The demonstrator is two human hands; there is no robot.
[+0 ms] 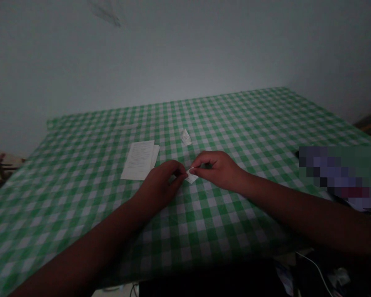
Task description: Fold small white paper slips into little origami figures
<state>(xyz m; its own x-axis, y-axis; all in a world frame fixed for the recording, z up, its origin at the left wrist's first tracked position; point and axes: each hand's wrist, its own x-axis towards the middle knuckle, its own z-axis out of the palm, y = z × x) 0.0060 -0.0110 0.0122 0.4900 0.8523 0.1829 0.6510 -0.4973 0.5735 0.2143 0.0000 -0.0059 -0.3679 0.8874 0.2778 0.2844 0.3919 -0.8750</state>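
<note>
A small folded piece of white paper [191, 177] sits between my two hands, just above the green-and-white gingham tablecloth [222, 231]. My left hand [162, 183] pinches its left end with the fingertips. My right hand [218, 169] holds its upper edge between finger and thumb. Beyond the hands lies a second small folded white paper [186, 137]. To the left of them is a small stack of printed white sheets [139, 160], flat on the cloth and not touched by either hand.
A pale wall [173, 53] rises behind the table. A pixelated, unreadable patch [336, 177] covers something at the right edge of the table. A white cable [315, 270] and dark objects sit below the table's near right edge.
</note>
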